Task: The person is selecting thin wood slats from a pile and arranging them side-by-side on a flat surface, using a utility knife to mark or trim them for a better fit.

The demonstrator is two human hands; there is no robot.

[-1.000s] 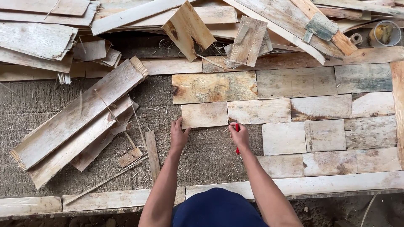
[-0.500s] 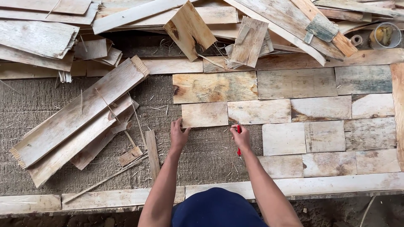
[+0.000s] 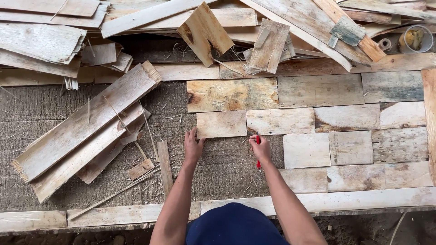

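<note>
1. A small pale wooden board (image 3: 221,124) is laid on the rough grey-brown work surface (image 3: 218,168), at the left end of the second row of fitted boards (image 3: 345,136), roughly midway between the surface's left and right edges.
2. The left hand (image 3: 193,146) is placed at the board's lower left corner; the fingers are extended and held loosely together, with the fingertips touching the board's bottom edge.
3. The right hand (image 3: 260,147) is positioned just below the seam between this board and the next board (image 3: 280,120) to its right. It is closed around a red pencil (image 3: 258,154), whose lower end projects beneath the hand.
4. The fitted boards are arranged in staggered rows that cover the right half of the surface, up to its right edge.
5. A stack of long planks (image 3: 86,131) is laid diagonally across the left half of the surface, with thin offcuts (image 3: 154,165) beside it.
6. A long batten (image 3: 318,202) is set along the near edge of the surface.
7. A loose heap of scrap boards (image 3: 227,27) is piled along the far edge.
8. A small clear round container (image 3: 415,38) is stood at the far right corner; yellowish contents are visible inside, but their kind cannot be determined.
</note>
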